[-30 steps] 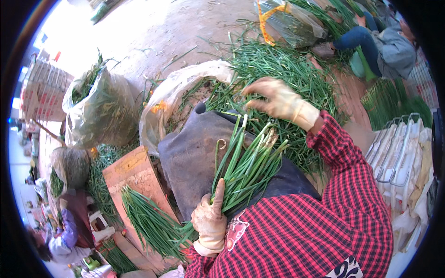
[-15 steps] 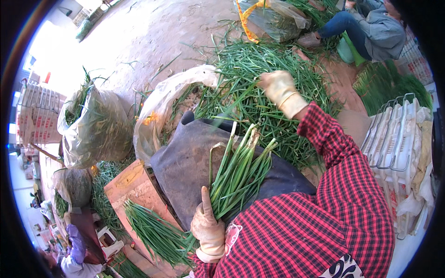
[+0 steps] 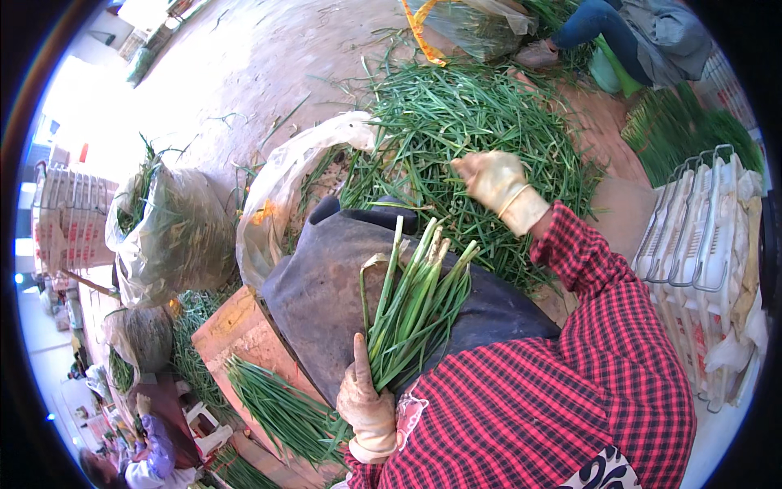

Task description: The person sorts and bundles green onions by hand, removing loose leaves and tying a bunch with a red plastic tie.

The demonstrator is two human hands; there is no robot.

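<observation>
My left hand [image 3: 366, 407], in a cream glove with the index finger stretched out, grips a bunch of garlic chives [image 3: 411, 314] over the dark apron [image 3: 326, 261] on my lap. The bunch's pale root ends point away from me. My right hand [image 3: 497, 183], gloved in the same cream, is held closed over a loose heap of green leaves [image 3: 456, 114]. Its fingertips are pressed together; whether anything is between them cannot be made out. Beside my left hand, a neat pile of chives [image 3: 277, 403] lies on a wooden board [image 3: 236, 326].
Stuffed clear plastic bags [image 3: 175, 228] stand at the left, and an open plastic sheet [image 3: 269, 187] lies by the heap. White plastic baskets [image 3: 688, 236] are stacked at the right. One person [image 3: 603, 37] sits at the far right, another [image 3: 151, 452] at the lower left.
My right hand has moved slightly nearer to me, its wrist turned a little; a leaf seen by its fingers before no longer shows there. My left hand keeps its grip. The view has shifted slightly.
</observation>
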